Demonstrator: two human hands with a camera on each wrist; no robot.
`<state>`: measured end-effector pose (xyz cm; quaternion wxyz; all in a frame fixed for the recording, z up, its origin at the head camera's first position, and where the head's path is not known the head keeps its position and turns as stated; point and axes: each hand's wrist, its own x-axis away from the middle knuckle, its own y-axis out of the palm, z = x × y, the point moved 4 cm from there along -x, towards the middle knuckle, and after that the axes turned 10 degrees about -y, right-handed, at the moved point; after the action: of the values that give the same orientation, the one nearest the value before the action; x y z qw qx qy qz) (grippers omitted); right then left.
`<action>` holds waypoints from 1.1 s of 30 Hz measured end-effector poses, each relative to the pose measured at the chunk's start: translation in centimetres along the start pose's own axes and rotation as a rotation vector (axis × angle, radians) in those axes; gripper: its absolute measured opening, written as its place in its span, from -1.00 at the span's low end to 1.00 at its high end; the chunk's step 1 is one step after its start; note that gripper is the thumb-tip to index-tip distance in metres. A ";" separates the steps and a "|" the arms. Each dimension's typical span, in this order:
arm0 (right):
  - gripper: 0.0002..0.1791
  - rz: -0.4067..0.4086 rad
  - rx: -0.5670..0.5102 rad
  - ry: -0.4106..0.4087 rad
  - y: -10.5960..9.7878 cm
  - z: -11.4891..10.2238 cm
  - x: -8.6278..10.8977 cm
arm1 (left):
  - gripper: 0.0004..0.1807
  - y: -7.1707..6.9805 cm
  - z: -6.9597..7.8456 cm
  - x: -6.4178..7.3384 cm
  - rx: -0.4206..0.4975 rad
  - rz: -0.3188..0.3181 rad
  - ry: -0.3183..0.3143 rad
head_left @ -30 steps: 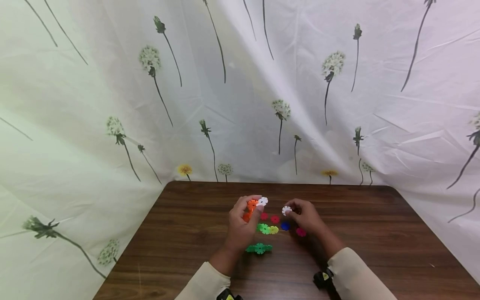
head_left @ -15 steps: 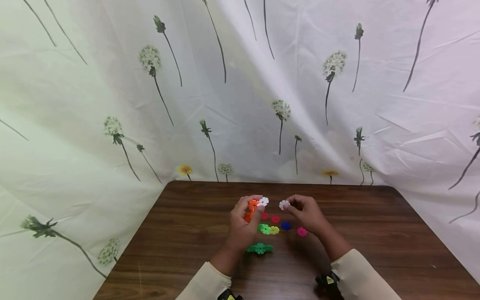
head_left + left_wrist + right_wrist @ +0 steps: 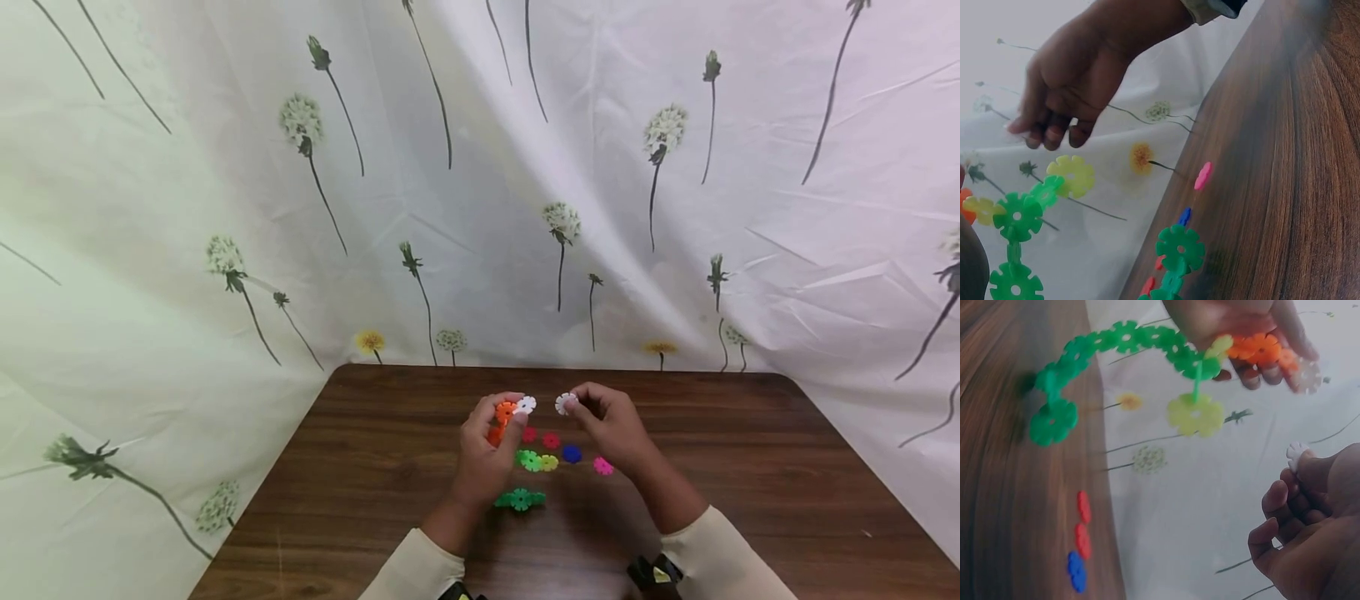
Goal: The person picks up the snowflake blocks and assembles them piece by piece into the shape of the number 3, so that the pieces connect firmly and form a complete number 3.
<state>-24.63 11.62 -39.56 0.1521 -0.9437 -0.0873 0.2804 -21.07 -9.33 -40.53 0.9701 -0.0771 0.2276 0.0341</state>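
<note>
My left hand (image 3: 483, 454) holds a chain of interlocking notched plastic discs by its orange discs (image 3: 506, 411), with a white disc (image 3: 527, 405) at the chain's tip. From there the chain runs through yellow into a long row of green discs (image 3: 1125, 337), and a yellow-green disc (image 3: 1196, 415) sticks out from it. Thumb and fingers of my right hand (image 3: 617, 429) pinch a single white disc (image 3: 566, 404). That disc is a short gap to the right of the chain's white tip, not touching it. The right hand's other fingers are loosely bent in the right wrist view.
Loose discs lie on the brown wooden table (image 3: 360, 500): red (image 3: 551, 440), blue (image 3: 572, 454) and pink (image 3: 603, 466). A white cloth (image 3: 480, 208) printed with dandelions hangs behind the table's far edge.
My right hand has risen and shifted slightly left with its white disc, bringing it closer to the chain's tip. My left hand and the chain have hardly moved.
</note>
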 end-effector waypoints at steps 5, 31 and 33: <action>-0.87 0.015 -0.009 -0.058 0.1 -1.3 -0.1 | -0.72 0.1 0.0 0.1 0.003 -0.004 -0.003; -0.90 0.066 -0.076 -0.131 1.5 -4.5 -0.4 | -0.73 0.4 0.2 0.0 -0.016 -0.021 0.044; -0.90 0.066 -0.073 -0.133 1.5 -4.5 -0.3 | -0.74 0.4 0.2 0.1 -0.013 -0.025 0.042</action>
<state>-22.29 9.01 -36.33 0.1024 -0.9303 -0.0763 0.3438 -20.94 -8.92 -40.39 0.9649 -0.0871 0.2469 0.0220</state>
